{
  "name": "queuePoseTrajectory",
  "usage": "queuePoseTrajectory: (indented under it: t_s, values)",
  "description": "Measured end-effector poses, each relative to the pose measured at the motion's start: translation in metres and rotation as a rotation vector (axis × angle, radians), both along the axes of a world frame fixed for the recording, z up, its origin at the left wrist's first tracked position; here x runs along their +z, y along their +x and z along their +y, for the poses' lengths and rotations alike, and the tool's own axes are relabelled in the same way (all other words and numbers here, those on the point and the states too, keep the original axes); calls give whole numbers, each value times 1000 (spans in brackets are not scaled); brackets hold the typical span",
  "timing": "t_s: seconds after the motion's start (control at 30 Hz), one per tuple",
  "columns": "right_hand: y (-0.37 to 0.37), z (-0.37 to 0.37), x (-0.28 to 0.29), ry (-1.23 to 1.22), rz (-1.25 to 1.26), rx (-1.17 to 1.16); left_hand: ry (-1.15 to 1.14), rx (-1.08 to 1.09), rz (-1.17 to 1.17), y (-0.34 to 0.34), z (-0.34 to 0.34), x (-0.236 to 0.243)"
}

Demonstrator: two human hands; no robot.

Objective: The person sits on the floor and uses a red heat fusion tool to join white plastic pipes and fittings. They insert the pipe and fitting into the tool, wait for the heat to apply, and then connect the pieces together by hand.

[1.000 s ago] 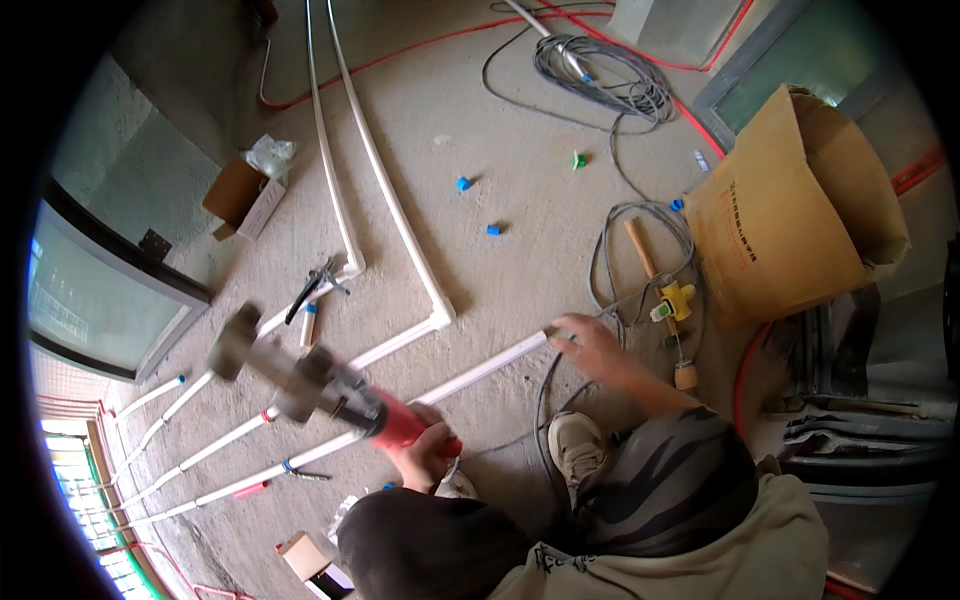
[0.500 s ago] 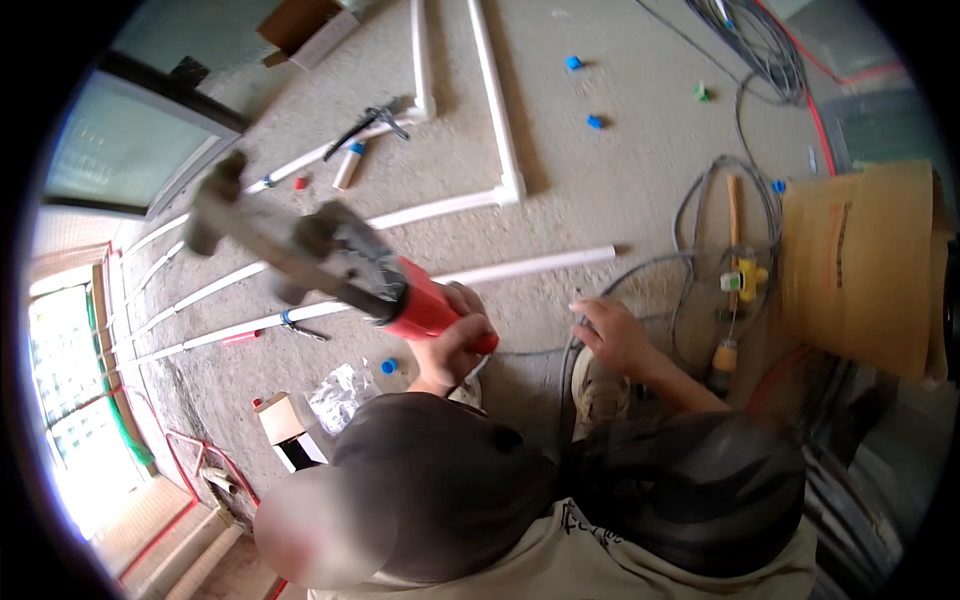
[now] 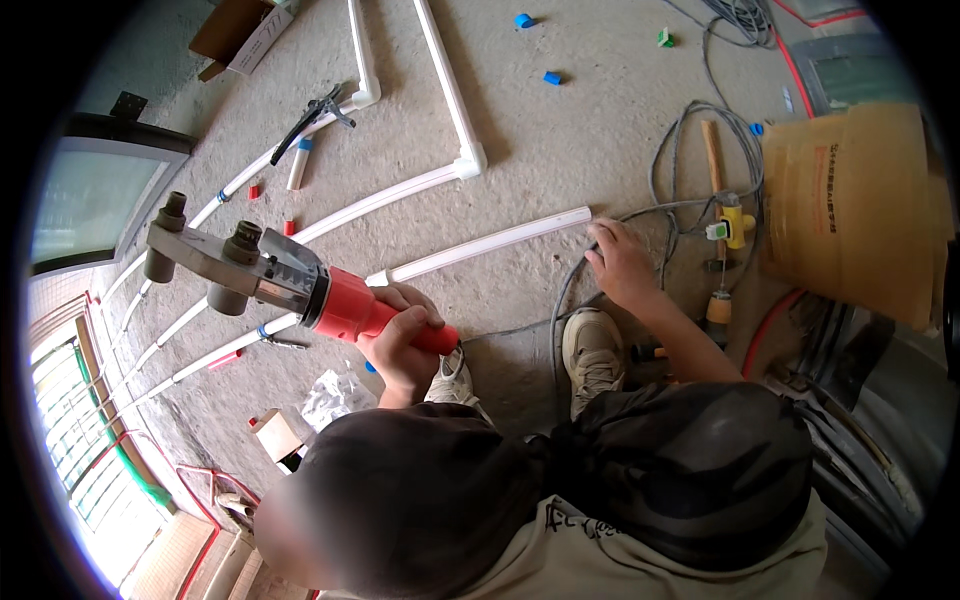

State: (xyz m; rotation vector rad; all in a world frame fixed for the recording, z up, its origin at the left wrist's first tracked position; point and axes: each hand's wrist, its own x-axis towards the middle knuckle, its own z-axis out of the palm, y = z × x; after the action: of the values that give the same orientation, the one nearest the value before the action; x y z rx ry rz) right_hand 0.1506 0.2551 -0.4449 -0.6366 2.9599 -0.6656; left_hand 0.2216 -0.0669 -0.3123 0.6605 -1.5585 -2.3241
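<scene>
My left hand (image 3: 402, 338) is wrapped round the red handle of a pipe fusion welder (image 3: 342, 303), raised above the floor. Its metal heating plate, with dark round sockets on both faces, points to the far left. Below it runs a white plastic pipe (image 3: 490, 246), partly hidden by the tool. Close to that pipe's right end, my right hand (image 3: 628, 268) is open, thumb and index finger apart. A grey cable (image 3: 566, 290) passes beside its fingertips; whether they touch the cable or the pipe I cannot tell.
More white pipes with elbows (image 3: 468, 162) lie farther off. Black-handled pipe cutters (image 3: 310, 122) rest on one. A hammer (image 3: 712, 160), a yellow tool (image 3: 735, 228) and a cardboard box (image 3: 850, 215) are at right. Blue caps (image 3: 552, 78) dot the concrete floor; a plastic bag (image 3: 332, 398) lies near left.
The welder has swung down and left, its heating plate now in sharper view. My right hand has come up to the pipe's end. The whole view has shifted.
</scene>
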Motion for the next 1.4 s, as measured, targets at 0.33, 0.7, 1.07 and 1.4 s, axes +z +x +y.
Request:
queuePoseTrajectory:
  t_s: [0.33,0.7,1.07,1.4]
  values:
    - [0,14,-12,67,-70,13,-32,23,-122,14,-15,-6]
    - [11,-40,47,-111,-158,88,124,-370,-342,11,13,-18]
    - [51,-89,76,-406,-531,359,59,-348,-255,24,12,-24]
    - [63,-91,79,-296,-666,337,120,-98,-190,23,-13,-1]
